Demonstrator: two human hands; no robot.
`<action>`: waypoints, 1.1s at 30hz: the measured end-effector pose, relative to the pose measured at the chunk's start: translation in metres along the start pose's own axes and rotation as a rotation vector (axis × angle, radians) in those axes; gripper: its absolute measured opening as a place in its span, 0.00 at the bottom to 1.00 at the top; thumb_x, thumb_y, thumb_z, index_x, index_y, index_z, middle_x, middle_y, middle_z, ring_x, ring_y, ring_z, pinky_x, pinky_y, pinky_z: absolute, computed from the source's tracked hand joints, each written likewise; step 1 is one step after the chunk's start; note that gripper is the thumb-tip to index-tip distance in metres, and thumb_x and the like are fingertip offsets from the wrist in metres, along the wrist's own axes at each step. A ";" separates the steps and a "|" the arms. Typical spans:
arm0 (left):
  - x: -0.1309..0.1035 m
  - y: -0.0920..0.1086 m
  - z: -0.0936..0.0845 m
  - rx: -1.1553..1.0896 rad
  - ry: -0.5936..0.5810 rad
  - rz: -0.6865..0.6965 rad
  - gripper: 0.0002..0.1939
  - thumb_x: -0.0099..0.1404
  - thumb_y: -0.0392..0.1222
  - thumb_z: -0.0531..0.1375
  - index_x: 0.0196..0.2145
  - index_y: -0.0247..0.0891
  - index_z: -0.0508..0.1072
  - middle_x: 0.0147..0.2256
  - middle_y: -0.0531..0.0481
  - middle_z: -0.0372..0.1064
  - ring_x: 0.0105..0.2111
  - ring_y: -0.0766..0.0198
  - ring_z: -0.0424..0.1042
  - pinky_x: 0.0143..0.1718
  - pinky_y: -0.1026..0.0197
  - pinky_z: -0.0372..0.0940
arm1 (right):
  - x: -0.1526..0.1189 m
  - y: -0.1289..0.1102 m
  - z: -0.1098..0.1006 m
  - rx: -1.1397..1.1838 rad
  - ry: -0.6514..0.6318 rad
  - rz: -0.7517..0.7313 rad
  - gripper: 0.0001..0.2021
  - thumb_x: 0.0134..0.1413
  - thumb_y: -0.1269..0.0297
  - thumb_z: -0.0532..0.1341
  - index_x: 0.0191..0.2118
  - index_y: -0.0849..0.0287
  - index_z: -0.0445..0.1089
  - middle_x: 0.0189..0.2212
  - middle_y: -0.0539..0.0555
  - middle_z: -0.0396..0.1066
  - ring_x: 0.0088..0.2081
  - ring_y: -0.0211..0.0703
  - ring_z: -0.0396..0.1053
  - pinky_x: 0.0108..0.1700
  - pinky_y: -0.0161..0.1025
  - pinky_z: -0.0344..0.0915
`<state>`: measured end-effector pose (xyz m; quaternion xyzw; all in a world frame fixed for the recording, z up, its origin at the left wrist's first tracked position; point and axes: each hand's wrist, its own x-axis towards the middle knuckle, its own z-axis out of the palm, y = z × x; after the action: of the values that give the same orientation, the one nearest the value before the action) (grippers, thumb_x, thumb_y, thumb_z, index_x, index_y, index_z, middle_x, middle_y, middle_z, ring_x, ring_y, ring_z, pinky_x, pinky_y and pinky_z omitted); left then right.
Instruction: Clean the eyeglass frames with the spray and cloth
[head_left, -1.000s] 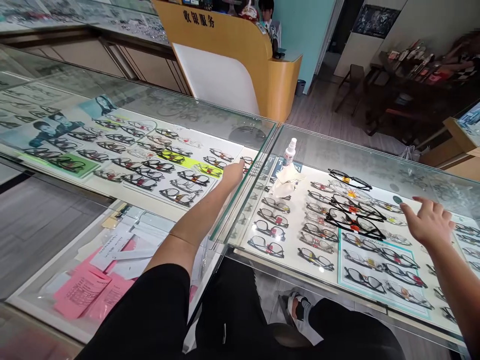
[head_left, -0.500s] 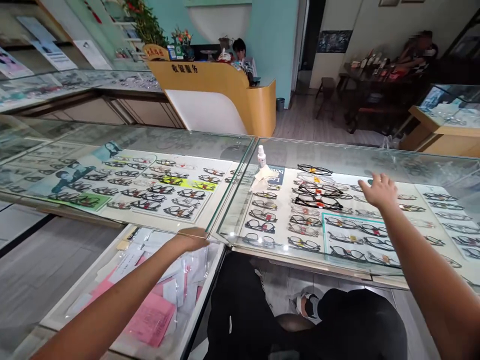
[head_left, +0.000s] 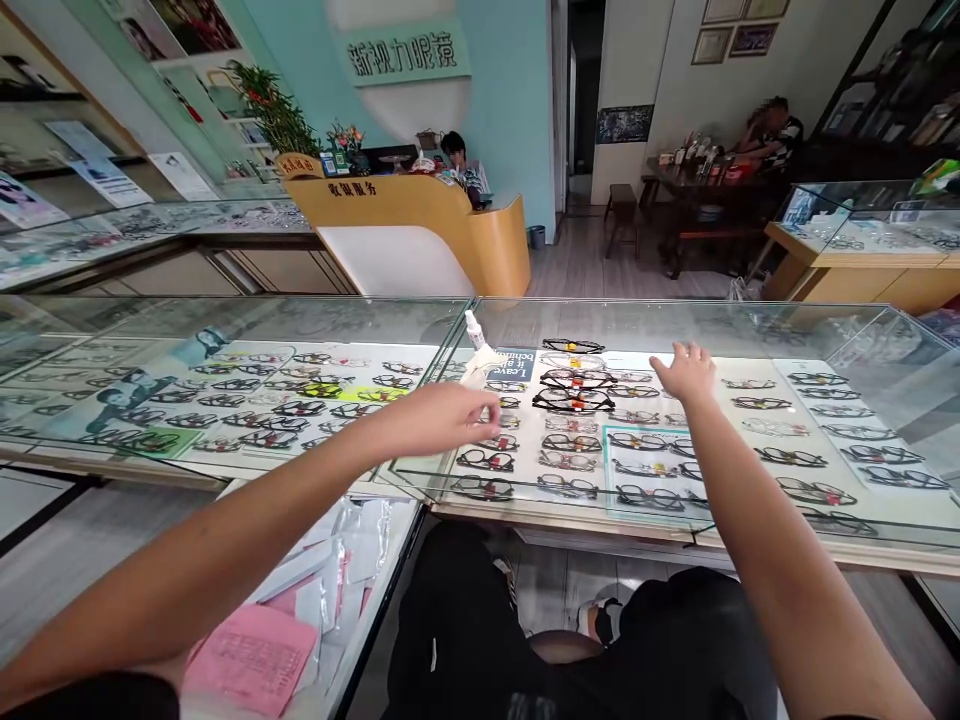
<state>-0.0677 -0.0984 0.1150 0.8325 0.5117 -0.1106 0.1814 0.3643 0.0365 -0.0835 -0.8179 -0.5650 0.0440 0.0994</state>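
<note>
My left hand [head_left: 442, 416] is over the glass display counter [head_left: 420, 318], its fingers loosely bent and apart with nothing visible in them. Just beyond it stand a small white bottle [head_left: 474, 330] and a crumpled cream cloth [head_left: 482, 366]. My right hand [head_left: 685, 374] has its fingers spread on the glass top, holding nothing. Between the hands, a pair of black-framed eyeglasses [head_left: 574, 400] lies in front of another dark pair [head_left: 577, 379], and a third black pair [head_left: 573, 346] is farther back. Rows of eyeglasses [head_left: 568, 486] show through the glass.
An open drawer [head_left: 397, 560] with pink slips [head_left: 251, 650] and plastic sleeves juts out below my left forearm. Across the room stands a yellow service desk [head_left: 502, 240] with a person behind it. Another person sits at a dark table [head_left: 679, 180]. A second glass case [head_left: 862, 255] is at right.
My left hand has risen from the counter's front edge and moved right over the glass, towards the bottle and cloth. My right hand stays spread on the glass. The view has tilted up and turned right.
</note>
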 end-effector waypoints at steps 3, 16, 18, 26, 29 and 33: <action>0.067 0.025 -0.018 0.078 0.212 0.031 0.13 0.72 0.49 0.58 0.44 0.45 0.80 0.38 0.49 0.79 0.38 0.56 0.76 0.34 0.59 0.57 | 0.000 -0.001 -0.001 0.019 0.003 0.000 0.43 0.71 0.37 0.47 0.78 0.62 0.56 0.79 0.68 0.50 0.78 0.67 0.47 0.77 0.59 0.47; 0.254 0.038 -0.009 0.228 0.287 -0.123 0.17 0.65 0.39 0.66 0.52 0.42 0.84 0.50 0.40 0.83 0.52 0.51 0.80 0.52 0.57 0.69 | 0.004 -0.007 0.000 0.072 -0.006 -0.016 0.41 0.69 0.38 0.50 0.75 0.64 0.58 0.77 0.70 0.52 0.77 0.70 0.47 0.75 0.62 0.48; 0.261 0.041 -0.006 0.258 0.279 -0.135 0.16 0.63 0.38 0.66 0.49 0.40 0.86 0.48 0.38 0.84 0.49 0.50 0.81 0.51 0.55 0.69 | 0.004 -0.008 -0.001 0.081 -0.011 -0.017 0.41 0.69 0.38 0.49 0.76 0.64 0.57 0.78 0.69 0.51 0.77 0.69 0.46 0.75 0.62 0.47; 0.265 0.056 -0.002 0.376 0.305 -0.091 0.15 0.62 0.33 0.62 0.43 0.30 0.86 0.44 0.24 0.82 0.50 0.42 0.81 0.49 0.49 0.68 | 0.003 -0.011 -0.003 0.088 -0.034 -0.003 0.41 0.69 0.39 0.49 0.76 0.63 0.57 0.79 0.68 0.49 0.78 0.69 0.44 0.76 0.61 0.46; 0.252 0.051 -0.007 0.393 0.363 -0.099 0.17 0.66 0.34 0.59 0.46 0.31 0.85 0.45 0.27 0.82 0.50 0.43 0.81 0.48 0.50 0.68 | 0.002 -0.010 -0.003 0.085 -0.037 -0.009 0.41 0.69 0.38 0.49 0.76 0.63 0.57 0.79 0.68 0.49 0.78 0.68 0.45 0.76 0.61 0.46; 0.204 0.035 -0.014 0.386 0.453 -0.107 0.19 0.72 0.37 0.54 0.51 0.37 0.83 0.48 0.35 0.82 0.50 0.46 0.80 0.47 0.52 0.66 | 0.002 -0.010 -0.004 0.076 -0.032 0.000 0.41 0.69 0.39 0.49 0.76 0.63 0.58 0.79 0.68 0.50 0.78 0.69 0.46 0.76 0.62 0.48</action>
<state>0.0553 0.0587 0.0586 0.8269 0.5518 -0.0268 -0.1052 0.3565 0.0409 -0.0773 -0.8128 -0.5643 0.0785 0.1216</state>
